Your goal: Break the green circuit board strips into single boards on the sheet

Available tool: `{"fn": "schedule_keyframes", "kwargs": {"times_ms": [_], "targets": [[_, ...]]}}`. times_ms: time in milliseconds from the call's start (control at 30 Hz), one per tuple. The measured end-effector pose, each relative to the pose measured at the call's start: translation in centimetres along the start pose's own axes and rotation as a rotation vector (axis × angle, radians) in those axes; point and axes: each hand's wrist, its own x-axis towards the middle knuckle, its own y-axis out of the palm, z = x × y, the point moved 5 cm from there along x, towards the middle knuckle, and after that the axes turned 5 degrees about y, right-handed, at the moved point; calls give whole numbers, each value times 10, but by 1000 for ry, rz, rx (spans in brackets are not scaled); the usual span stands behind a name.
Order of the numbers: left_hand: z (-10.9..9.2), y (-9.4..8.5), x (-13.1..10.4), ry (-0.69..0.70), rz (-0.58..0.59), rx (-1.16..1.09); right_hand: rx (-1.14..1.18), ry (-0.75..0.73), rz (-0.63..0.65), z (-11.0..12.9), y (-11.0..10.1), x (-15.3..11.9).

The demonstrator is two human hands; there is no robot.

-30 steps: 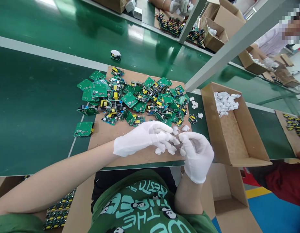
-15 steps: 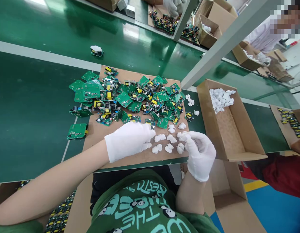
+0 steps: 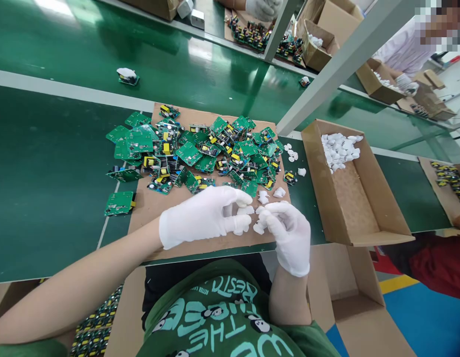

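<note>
Both hands wear white gloves. My left hand [image 3: 202,215] is over the cardboard sheet [image 3: 150,198], its thumb and fingers apart around a white lump [image 3: 245,210], without a visible grip on it. To its right, my right hand [image 3: 291,238] has thumb and fingertips pinched together at the small white lumps; whatever is between them is too small to tell. More white lumps [image 3: 263,197] lie just beyond the fingertips. A heap of green circuit boards [image 3: 189,153] with yellow and black parts covers the sheet's far part.
An open cardboard box [image 3: 356,198] with white pieces [image 3: 339,151] stands at the right. A slanted metal post [image 3: 326,69] rises behind the sheet. One board with a white top [image 3: 128,76] lies on the green belt [image 3: 159,59]. Other people's gloved hands show beyond.
My right hand has moved left, closer to my left hand. My left hand's thumb and fingers have spread apart, reaching slightly right. The white-topped board on the belt has shifted left.
</note>
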Motion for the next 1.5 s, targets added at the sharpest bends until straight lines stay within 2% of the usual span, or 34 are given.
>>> {"fn": "schedule_keyframes", "kwargs": {"times_ms": [100,200,300,500,600,700,767,833,967,1100,1167,1267,1333,1500], "targets": [[0,9,0,-27,11,-221,-69,22,60,-5,11,-2],[4,15,1,-126,13,-339,-58,7,81,-6,14,0],[7,14,2,-214,-36,-441,72,44,109,-6,11,5],[5,9,5,-261,-116,-530,177,59,213,-1,8,9],[8,9,4,-278,-151,-535,120,-34,112,1,5,4],[11,10,2,-293,-177,-537,83,-223,-38,6,3,-2],[10,11,1,-286,-172,-600,65,-328,-94,9,5,-6],[8,13,2,-260,-144,-668,44,-375,-89,10,9,-9],[7,14,2,-242,-113,-744,-29,-374,-54,8,18,-9],[8,14,2,-216,-90,-779,-80,-475,-28,11,25,-5],[6,14,2,-200,-39,-789,-68,-509,-8,12,28,-3],[5,13,2,-172,44,-805,-29,-492,5,13,31,-1],[5,11,2,-142,57,-819,-7,-459,11,13,31,-1],[7,10,1,-95,77,-841,-36,-236,105,2,29,0]]}}
